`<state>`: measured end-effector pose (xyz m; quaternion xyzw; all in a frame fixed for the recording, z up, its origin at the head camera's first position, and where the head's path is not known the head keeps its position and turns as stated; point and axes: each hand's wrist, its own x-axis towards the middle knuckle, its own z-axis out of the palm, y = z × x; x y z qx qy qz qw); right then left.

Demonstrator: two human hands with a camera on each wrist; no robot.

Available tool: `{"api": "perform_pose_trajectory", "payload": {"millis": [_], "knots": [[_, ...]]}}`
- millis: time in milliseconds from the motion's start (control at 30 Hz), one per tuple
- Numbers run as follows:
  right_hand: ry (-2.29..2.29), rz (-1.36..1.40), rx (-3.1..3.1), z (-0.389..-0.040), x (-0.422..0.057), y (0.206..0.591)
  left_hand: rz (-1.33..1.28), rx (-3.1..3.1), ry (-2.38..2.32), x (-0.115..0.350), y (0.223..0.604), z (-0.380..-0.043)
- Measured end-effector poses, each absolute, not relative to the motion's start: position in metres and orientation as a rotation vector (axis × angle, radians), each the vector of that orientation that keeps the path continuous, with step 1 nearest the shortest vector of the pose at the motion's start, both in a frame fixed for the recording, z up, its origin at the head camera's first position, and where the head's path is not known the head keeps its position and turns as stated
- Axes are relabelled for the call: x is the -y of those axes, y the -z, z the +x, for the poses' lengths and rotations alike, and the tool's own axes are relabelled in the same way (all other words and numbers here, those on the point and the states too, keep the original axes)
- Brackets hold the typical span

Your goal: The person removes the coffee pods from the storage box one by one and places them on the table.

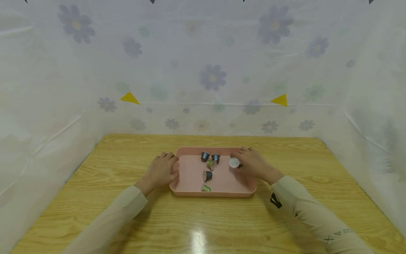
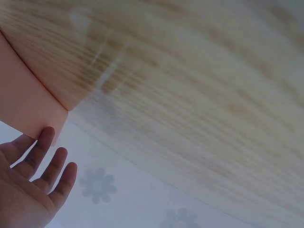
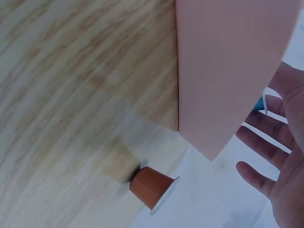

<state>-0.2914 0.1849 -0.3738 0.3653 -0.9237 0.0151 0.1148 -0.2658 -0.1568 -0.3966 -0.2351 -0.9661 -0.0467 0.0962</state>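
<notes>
A shallow pink tray lies on the wooden table, with several coffee capsules in it. Two dark blue capsules, one beside the other, sit near the back rim. A green capsule lies just in front, then a dark capsule, and another green capsule by the front wall. My left hand grips the tray's left rim, a fingertip against the outer wall. Over the tray's right side, my right hand pinches a blue capsule, its white lid facing the head camera.
An orange-brown capsule lies on the table outside the tray in the right wrist view. Pale flowered sheeting encloses the table at the back and sides. Two yellow triangles mark the back sheet.
</notes>
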Motion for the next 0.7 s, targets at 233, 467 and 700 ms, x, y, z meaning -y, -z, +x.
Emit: {"api": "perform_pose_trajectory", "payload": {"millis": [233,467,700], "knots": [[-0.09,1.013,2.763,-0.293,-0.19,0.367,-0.694,2.856,0.142,0.157,0.397,-0.266],[-0.163,0.98,2.758,-0.292,-0.2,0.358,-0.698,2.861,0.15,0.157,0.399,-0.267],[-0.186,0.968,2.709,-0.292,-0.211,0.355,-0.695,2.872,0.131,0.157,0.398,-0.267]]}}
